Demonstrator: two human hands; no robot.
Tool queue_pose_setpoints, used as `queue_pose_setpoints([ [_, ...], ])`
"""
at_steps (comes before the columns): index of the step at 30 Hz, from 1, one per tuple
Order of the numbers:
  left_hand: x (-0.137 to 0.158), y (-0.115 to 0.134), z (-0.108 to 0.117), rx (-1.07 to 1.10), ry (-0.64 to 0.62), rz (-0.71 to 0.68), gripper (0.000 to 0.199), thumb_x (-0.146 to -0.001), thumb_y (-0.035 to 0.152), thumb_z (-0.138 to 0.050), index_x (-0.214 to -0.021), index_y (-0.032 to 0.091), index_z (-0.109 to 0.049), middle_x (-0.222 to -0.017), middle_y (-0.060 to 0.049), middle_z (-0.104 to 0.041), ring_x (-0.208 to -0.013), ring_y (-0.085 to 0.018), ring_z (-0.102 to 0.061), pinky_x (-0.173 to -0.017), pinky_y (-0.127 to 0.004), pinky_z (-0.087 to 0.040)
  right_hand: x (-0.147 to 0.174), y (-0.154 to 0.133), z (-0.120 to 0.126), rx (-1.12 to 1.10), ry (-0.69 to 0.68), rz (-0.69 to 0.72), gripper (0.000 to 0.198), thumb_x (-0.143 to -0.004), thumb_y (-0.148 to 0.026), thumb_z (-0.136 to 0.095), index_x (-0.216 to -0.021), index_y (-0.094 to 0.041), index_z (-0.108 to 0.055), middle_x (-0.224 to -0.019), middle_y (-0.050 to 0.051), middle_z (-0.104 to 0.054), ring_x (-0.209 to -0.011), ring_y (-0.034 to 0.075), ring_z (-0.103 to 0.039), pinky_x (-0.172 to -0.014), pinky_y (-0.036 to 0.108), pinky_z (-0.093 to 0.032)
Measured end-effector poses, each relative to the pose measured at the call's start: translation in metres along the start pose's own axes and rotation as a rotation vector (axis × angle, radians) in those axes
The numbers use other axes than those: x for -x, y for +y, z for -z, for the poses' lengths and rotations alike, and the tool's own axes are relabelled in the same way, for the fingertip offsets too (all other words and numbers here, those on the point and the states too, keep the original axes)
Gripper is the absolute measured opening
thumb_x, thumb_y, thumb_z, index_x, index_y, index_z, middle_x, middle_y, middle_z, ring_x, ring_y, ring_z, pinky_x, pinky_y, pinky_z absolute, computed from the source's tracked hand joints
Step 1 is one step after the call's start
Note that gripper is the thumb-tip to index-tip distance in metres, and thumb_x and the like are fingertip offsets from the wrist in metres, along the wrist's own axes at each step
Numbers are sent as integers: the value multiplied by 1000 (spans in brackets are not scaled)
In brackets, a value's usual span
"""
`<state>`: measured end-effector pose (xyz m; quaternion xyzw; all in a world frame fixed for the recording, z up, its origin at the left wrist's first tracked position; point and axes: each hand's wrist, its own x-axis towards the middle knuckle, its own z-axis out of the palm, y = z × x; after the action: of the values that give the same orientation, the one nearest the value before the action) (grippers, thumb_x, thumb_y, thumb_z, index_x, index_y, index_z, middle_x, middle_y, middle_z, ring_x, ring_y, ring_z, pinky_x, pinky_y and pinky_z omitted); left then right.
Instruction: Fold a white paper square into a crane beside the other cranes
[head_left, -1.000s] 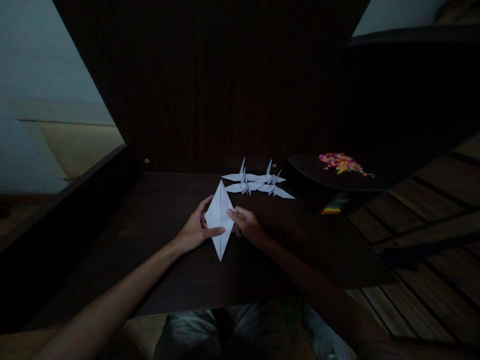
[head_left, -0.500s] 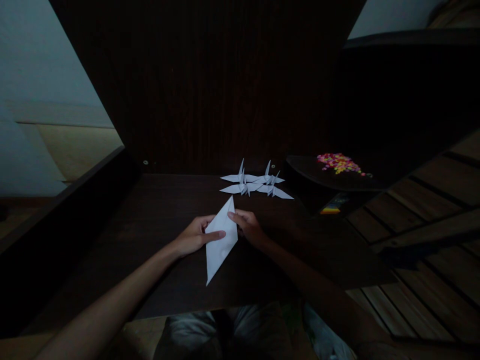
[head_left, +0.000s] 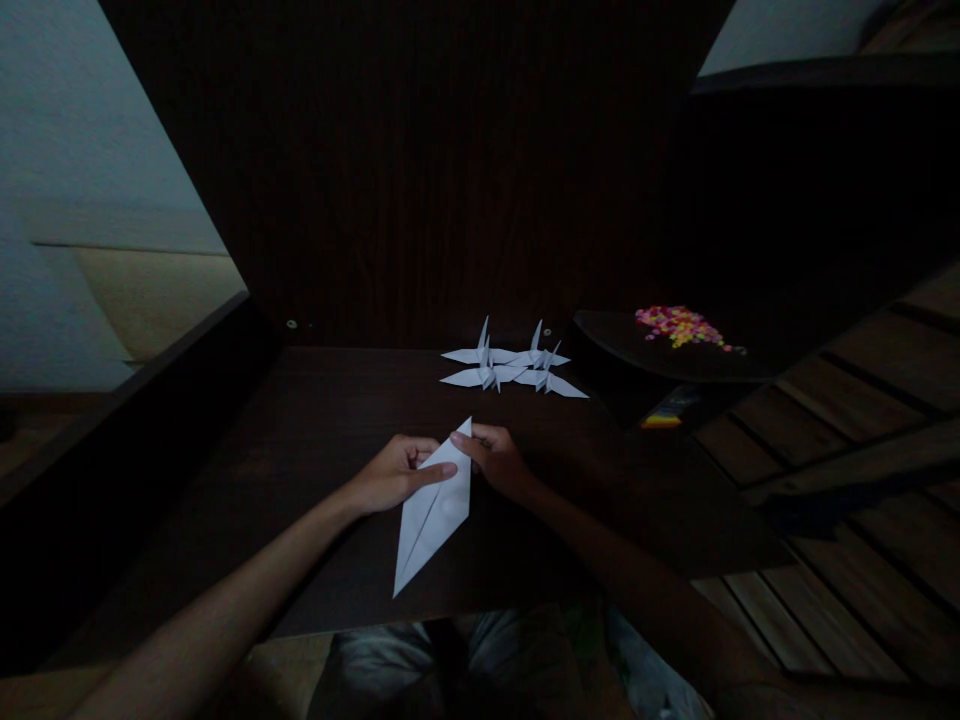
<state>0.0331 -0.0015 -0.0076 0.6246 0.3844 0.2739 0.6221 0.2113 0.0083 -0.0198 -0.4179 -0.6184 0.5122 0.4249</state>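
A white sheet of paper folded into a long diamond [head_left: 435, 525] is held above the dark tabletop, its lower point toward me. A lengthwise crease shows along its lower half. My left hand [head_left: 394, 475] grips its left edge, thumb flat on the front and fingers behind. Near the upper tip my right hand [head_left: 496, 460] pinches the paper, its thumb on the front face; its other fingers are partly hidden behind. Beyond my hands, several white folded paper cranes [head_left: 484, 377] stand close together in two rows, wings overlapping.
On the right, a raised rounded shelf [head_left: 607, 335] bears a pile of small pink, yellow and orange pieces [head_left: 681, 327]. A dark panel [head_left: 420, 180] rises behind the tabletop [head_left: 330, 400]. A low side board [head_left: 142, 440] borders the left. Wooden slats [head_left: 847, 600] lie at right.
The folded paper has moved down toward me, and a crease now shows on its lower half. My right thumb sits nearer the upper tip. The cranes have stayed put.
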Motion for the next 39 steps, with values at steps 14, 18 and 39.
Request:
queue_pose_setpoints([
  [14, 1, 0, 4, -129, -20, -23, 33, -75, 45, -65, -71, 12, -60, -60, 3, -53, -54, -9, -48, -47, -19, -34, 0, -7, 6, 66, 123, 74, 39, -79, -48, -59, -55, -18, -53, -45, -5, -46, -42, 8, -41, -44, 22, -31],
  [18, 1, -1, 7, -130, -25, -23, 32, -76, 44, -65, -72, 12, -60, -60, 3, -53, -53, -9, -48, -48, -19, -35, 0, -6, 8, 70, 125, 97, 39, -80, -44, -59, -53, -18, -53, -44, -4, -48, -42, 8, -43, -45, 22, -33],
  [39, 0, 9, 3, -150, 197, -155, 31, -78, 44, -62, -77, 13, -64, -70, 0, -60, -65, -13, -54, -59, -22, -42, 0, -5, 2, -49, 89, 66, 29, -73, -41, -65, -60, -18, -53, -47, -6, -46, -40, 7, -40, -39, 20, -29],
])
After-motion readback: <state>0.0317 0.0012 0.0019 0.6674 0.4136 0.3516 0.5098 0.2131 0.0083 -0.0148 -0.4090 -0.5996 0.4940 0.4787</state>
